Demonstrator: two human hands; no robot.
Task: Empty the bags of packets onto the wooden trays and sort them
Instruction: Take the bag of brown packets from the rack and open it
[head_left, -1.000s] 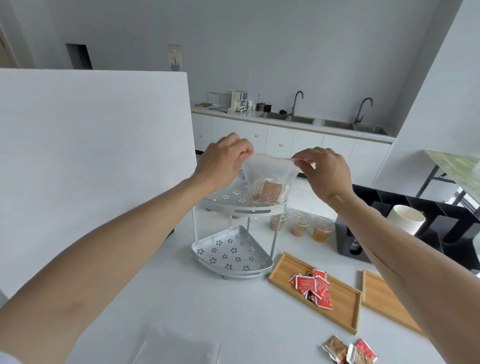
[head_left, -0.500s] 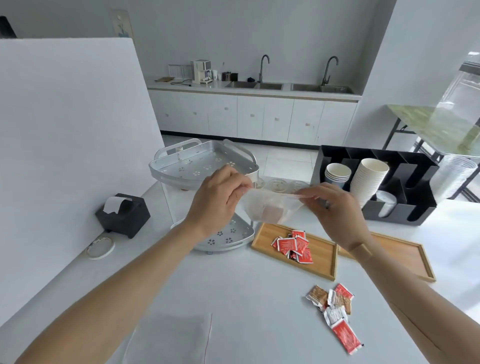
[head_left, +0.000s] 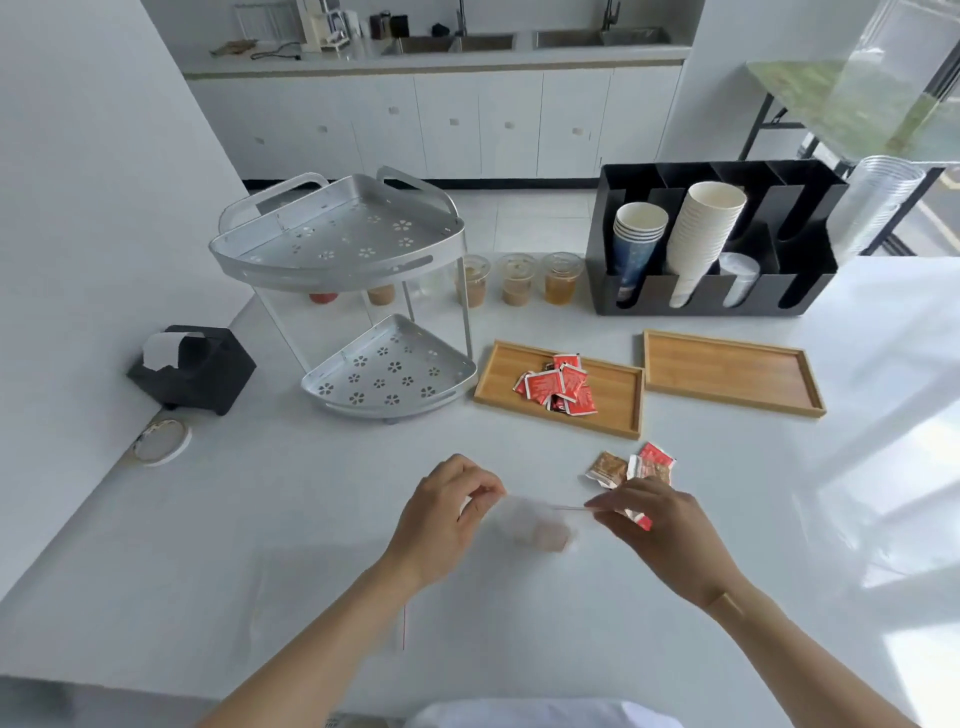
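Observation:
My left hand (head_left: 447, 514) and my right hand (head_left: 649, 525) each pinch one end of the top edge of a clear plastic bag (head_left: 535, 522), held low over the white table. A brownish packet shows blurred inside it. The left wooden tray (head_left: 498, 384) holds a heap of red packets (head_left: 558, 384). The right wooden tray (head_left: 727, 371) holds nothing. A few loose brown and red packets (head_left: 631, 467) lie on the table just beyond my right hand. An empty clear bag (head_left: 327, 608) lies flat at the near left.
A two-tier metal corner rack (head_left: 358, 291) stands at the left back, with lidded drink cups (head_left: 517, 278) beside it. A black cup organiser (head_left: 711, 244) with paper cups is at the back right. A black tissue holder (head_left: 192, 366) and a round lid (head_left: 158, 441) sit far left.
Both hands carried the bag from the rack's top tier down and towards me, to just above the table. The view tilted downward.

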